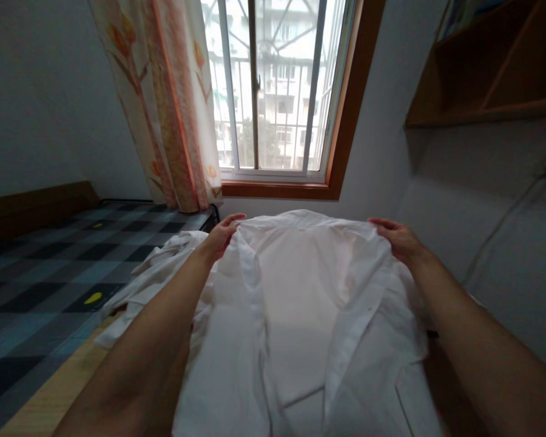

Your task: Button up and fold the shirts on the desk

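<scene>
A white shirt (300, 303) is spread out in front of me, open down the front with its plackets running toward me. My left hand (222, 233) grips its far left corner near the shoulder, fingers closed on the cloth. At the far right corner my right hand (398, 238) pinches the fabric the same way. Both forearms reach forward along the shirt's sides.
More white cloth (155, 273) lies bunched to the left on a wooden surface (50, 394). A bed with a dark checked cover (36, 273) fills the left. Ahead are a barred window (273, 91) and a floral curtain (168, 103). A wooden shelf (491, 67) hangs at upper right.
</scene>
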Demonstrator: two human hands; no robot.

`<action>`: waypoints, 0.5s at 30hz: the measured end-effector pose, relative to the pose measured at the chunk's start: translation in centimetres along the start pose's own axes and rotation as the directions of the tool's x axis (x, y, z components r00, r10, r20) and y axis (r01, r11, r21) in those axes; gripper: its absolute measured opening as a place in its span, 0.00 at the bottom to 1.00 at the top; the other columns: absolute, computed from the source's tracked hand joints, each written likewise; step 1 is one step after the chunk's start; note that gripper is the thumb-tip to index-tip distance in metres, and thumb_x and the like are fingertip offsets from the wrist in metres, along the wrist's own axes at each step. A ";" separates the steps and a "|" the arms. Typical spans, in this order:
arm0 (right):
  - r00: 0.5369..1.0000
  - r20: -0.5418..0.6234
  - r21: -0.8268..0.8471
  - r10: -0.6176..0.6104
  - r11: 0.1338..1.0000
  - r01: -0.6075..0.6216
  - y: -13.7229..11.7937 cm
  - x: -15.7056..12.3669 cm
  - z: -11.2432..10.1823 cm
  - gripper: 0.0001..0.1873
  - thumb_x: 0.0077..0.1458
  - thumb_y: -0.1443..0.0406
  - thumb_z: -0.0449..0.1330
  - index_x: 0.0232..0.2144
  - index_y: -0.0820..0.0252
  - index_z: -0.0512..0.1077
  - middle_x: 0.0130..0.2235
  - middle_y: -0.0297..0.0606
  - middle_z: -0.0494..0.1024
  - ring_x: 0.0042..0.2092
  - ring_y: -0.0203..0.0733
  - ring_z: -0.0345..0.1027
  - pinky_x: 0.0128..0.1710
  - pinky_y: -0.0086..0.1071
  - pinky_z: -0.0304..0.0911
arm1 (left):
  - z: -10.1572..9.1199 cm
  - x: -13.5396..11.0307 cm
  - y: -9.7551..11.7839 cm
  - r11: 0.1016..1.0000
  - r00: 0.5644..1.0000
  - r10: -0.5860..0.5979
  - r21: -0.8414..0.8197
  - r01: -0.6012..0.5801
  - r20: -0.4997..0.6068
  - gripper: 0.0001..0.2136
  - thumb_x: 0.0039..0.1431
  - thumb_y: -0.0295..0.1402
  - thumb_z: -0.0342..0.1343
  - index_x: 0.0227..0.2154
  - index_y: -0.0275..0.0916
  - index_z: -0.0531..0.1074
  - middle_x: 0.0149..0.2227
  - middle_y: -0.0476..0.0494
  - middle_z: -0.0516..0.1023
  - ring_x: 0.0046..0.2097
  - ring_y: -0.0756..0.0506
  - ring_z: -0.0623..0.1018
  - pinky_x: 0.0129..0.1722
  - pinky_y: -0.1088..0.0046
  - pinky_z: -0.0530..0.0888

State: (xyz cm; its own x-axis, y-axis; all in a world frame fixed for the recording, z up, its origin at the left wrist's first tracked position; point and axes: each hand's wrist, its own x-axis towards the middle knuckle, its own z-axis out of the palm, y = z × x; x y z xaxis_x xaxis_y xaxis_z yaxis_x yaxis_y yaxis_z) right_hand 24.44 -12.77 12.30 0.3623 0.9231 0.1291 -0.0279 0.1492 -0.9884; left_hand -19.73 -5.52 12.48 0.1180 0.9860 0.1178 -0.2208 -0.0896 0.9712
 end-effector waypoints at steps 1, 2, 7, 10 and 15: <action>0.999 -0.030 -0.041 0.037 0.998 -0.039 0.7 0.2 0.0 0.10 0.38 0.74 0.69 0.28 0.62 0.78 0.24 0.37 0.79 0.23 0.36 0.69 0.22 0.27 0.67 | -0.4 0.2 -0.4 0.998 0.998 -0.042 0.048 0.044 -0.046 0.16 0.45 0.21 0.59 0.40 0.36 0.74 0.24 0.50 0.72 0.20 0.53 0.69 0.19 0.80 0.65; 0.997 -0.034 -0.064 0.073 0.995 -0.075 1.5 0.3 0.0 0.10 0.38 0.76 0.69 0.27 0.63 0.78 0.23 0.37 0.79 0.22 0.35 0.69 0.21 0.27 0.66 | -0.8 0.4 -0.8 0.991 0.994 -0.088 0.091 0.094 -0.066 0.17 0.44 0.20 0.59 0.41 0.35 0.75 0.24 0.50 0.72 0.19 0.54 0.68 0.17 0.81 0.63; 0.987 0.027 -0.009 0.156 0.988 -0.156 3.8 1.2 -0.7 0.14 0.39 0.78 0.67 0.32 0.64 0.78 0.26 0.38 0.79 0.22 0.34 0.69 0.20 0.26 0.67 | -1.6 0.6 -1.9 0.977 0.987 -0.162 0.140 0.161 0.000 0.21 0.46 0.20 0.57 0.45 0.38 0.74 0.24 0.51 0.70 0.21 0.53 0.70 0.17 0.82 0.65; 0.977 0.037 0.061 0.210 0.975 -0.212 3.7 1.8 -1.0 0.11 0.43 0.78 0.64 0.31 0.62 0.76 0.26 0.36 0.78 0.23 0.34 0.69 0.21 0.25 0.69 | -1.4 0.6 -1.8 0.982 0.989 -0.140 0.124 0.144 -0.044 0.21 0.47 0.20 0.57 0.46 0.38 0.74 0.24 0.52 0.70 0.20 0.54 0.69 0.18 0.82 0.65; 0.979 0.038 0.259 0.200 0.944 -0.203 3.1 1.6 0.1 0.10 0.49 0.77 0.60 0.28 0.58 0.73 0.25 0.32 0.77 0.24 0.32 0.70 0.25 0.22 0.71 | -0.8 0.7 -1.4 0.990 0.993 -0.115 0.081 0.115 -0.010 0.20 0.46 0.22 0.57 0.45 0.37 0.73 0.26 0.50 0.72 0.23 0.52 0.71 0.22 0.80 0.69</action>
State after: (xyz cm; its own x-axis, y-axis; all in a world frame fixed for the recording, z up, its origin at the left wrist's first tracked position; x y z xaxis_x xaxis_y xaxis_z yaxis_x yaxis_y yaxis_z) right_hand 24.85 -10.77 9.41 0.3135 0.9471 -0.0683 -0.3409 0.0452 -0.9390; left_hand -20.11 -4.56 11.07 0.1325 0.9912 0.0036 -0.1269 0.0133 0.9918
